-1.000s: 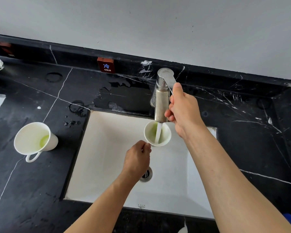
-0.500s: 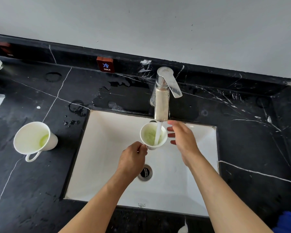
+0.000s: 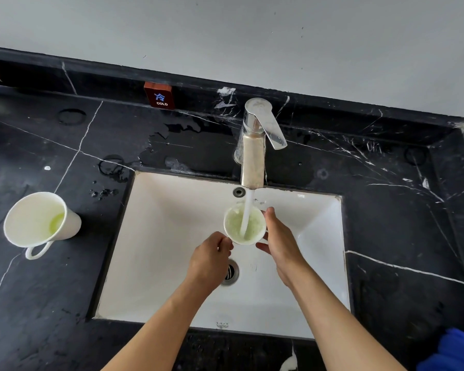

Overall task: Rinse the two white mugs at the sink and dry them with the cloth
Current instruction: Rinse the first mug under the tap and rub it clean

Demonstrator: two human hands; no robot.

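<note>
A white mug (image 3: pixel 249 226) is held upright over the white sink (image 3: pixel 156 236), under the running stream from the chrome faucet (image 3: pixel 253 153). Foamy greenish water fills it. My left hand (image 3: pixel 210 259) grips the mug's handle on its left side. My right hand (image 3: pixel 277 242) cups the mug's right wall with thumb and fingers. A second white mug (image 3: pixel 38 219) stands on the black counter left of the sink, handle toward me, with a little green liquid at its bottom. A blue cloth (image 3: pixel 452 352) shows at the bottom right corner.
The black marble counter (image 3: pixel 402 226) surrounds the sink and is wet behind the basin. A red "COLD" tag (image 3: pixel 158 96) stands on the back ledge. The drain (image 3: pixel 229 271) lies under my left hand. A white wall rises behind.
My right hand left the faucet lever, came down and now cups the mug's right side. The mug has filled with foamy water and sits lower in the basin.
</note>
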